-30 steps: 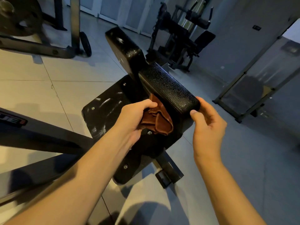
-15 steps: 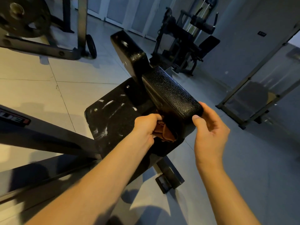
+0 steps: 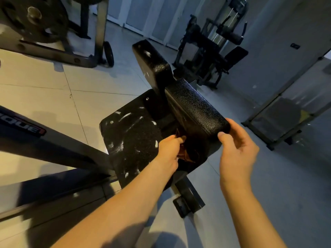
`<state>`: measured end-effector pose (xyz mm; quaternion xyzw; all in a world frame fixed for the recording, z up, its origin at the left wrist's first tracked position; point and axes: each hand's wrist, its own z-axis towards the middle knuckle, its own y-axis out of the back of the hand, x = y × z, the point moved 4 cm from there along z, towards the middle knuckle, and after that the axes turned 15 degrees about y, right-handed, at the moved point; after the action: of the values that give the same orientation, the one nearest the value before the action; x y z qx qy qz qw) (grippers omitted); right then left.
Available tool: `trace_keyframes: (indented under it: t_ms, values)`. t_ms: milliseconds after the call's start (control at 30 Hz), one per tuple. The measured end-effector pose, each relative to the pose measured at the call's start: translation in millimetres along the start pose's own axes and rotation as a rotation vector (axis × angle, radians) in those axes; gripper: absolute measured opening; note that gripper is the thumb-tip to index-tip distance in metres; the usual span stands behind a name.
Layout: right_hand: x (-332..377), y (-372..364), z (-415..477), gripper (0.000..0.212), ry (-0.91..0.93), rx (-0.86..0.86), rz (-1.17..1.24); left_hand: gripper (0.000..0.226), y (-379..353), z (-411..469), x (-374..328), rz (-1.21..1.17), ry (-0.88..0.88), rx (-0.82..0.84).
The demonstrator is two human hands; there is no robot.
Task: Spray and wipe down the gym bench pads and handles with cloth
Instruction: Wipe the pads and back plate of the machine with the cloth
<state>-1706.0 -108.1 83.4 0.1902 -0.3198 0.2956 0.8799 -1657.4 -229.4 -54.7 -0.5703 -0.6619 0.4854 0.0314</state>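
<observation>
A black textured pad point(image 3: 195, 108) juts toward me from the machine. My right hand point(image 3: 236, 145) holds its near end, thumb on the front face and fingers round the side. My left hand point(image 3: 169, 149) grips a brown cloth point(image 3: 184, 153) and pushes it under the pad, against the shadowed underside; most of the cloth is hidden. Behind stands a second black pad point(image 3: 152, 63), tilted upright. Below lies a black footplate point(image 3: 129, 140) with white scuffs.
A black frame beam point(image 3: 53, 142) with a red-and-white logo runs in from the left. A weight plate point(image 3: 34, 17) on a rack stands far left, another machine point(image 3: 211, 51) at the back, a metal rack point(image 3: 286, 111) at the right. Tiled floor all around.
My left hand has pushed the cloth further under the pad, so less cloth shows. My right hand keeps its hold on the pad's end. The view has shifted slightly.
</observation>
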Motion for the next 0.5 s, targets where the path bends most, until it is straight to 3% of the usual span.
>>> trace_keyframes:
  t_ms: [167,267,367,500]
  values:
    - [1.1,-2.0,0.4,0.035,0.019,0.015,-0.017,0.013,7.3,-24.2,-39.1,-0.097,-0.073,-0.129]
    - [-3.3,-3.0,1.1,0.032,0.037,-0.019,-0.046,0.009,18.2,-58.8,-69.2,-0.089,-0.157,-0.076]
    - [-5.5,-6.6,1.7,0.036,0.055,-0.020,-0.070,0.009,29.0,-64.7,-67.9,-0.104,-0.127,0.032]
    - [-3.3,-8.1,2.4,0.036,0.091,0.019,-0.108,0.010,23.1,-29.8,-43.7,-0.147,-0.059,-0.060]
